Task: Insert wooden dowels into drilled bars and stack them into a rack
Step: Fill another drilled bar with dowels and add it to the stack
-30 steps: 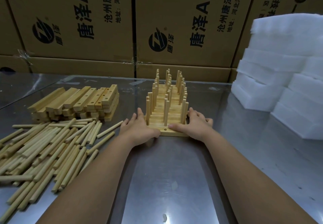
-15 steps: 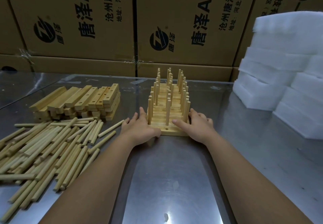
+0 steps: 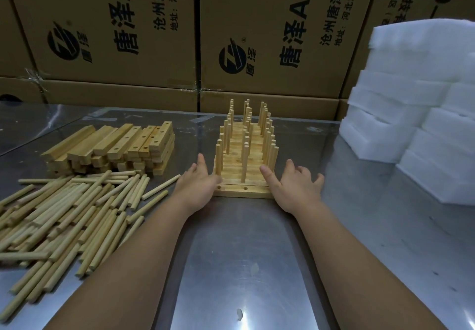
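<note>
A rack [image 3: 244, 172] of wooden bars laid side by side stands at the table's middle, with several upright dowels in three rows. Its nearest bar [image 3: 243, 191] shows empty holes. My left hand [image 3: 198, 184] lies flat against the rack's near left corner, fingers spread. At the near right corner my right hand [image 3: 293, 188] rests with its thumb on the bars and its fingers apart. Neither hand holds anything. A stack of drilled bars [image 3: 113, 148] lies to the left, and a heap of loose dowels [image 3: 64, 214] spreads in front of it.
The table [image 3: 244, 265] is shiny metal. White foam blocks [image 3: 421, 108] are piled at the right. Printed cardboard boxes [image 3: 231, 28] form a wall along the far edge.
Both hands have opened and loosened at the rack's near corners, fingers lifting and spreading. The rack sits a little farther from me than a second ago.
</note>
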